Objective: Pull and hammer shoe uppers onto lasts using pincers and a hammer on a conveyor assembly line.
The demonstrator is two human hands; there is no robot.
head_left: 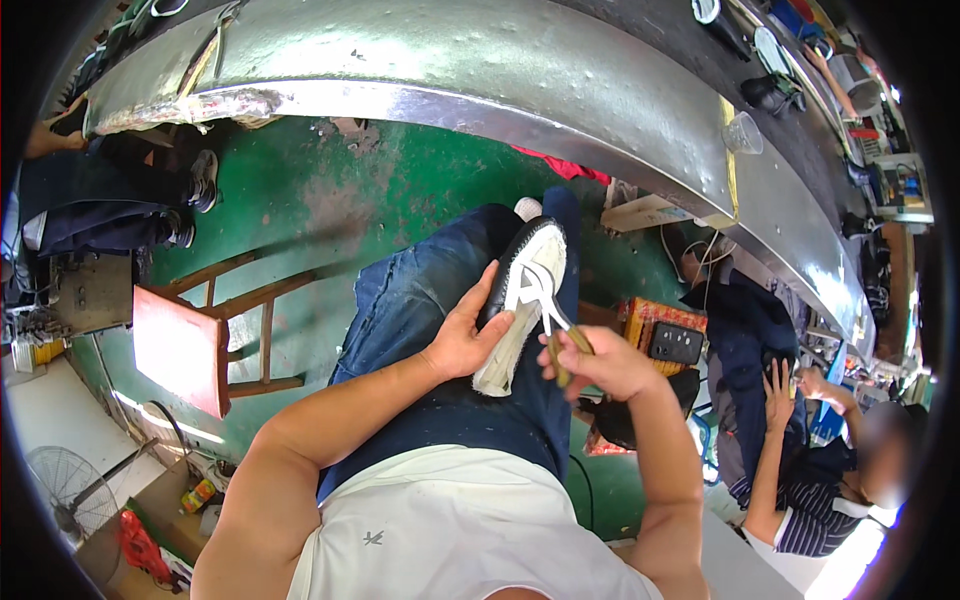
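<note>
A shoe (546,242) with a black edge and a pale, cream-white face lies lengthwise over my lap, its rounded end away from me. My left hand (471,333) is wrapped round its left side, thumb on the pale face. In my right hand (615,362) are pincers (577,342) with olive handles. Their bright metal end lies over the middle of the shoe; glare hides whether the jaws grip it. Below both hands are my blue trousers (410,290).
A long metal-topped bench (420,50) curves across the far side. At left stands a wooden stool (180,350), with a fan (72,490) nearer me. A co-worker in a striped shirt (815,515) sits close on my right. Boxes (640,318) stand between us on the green floor (290,190).
</note>
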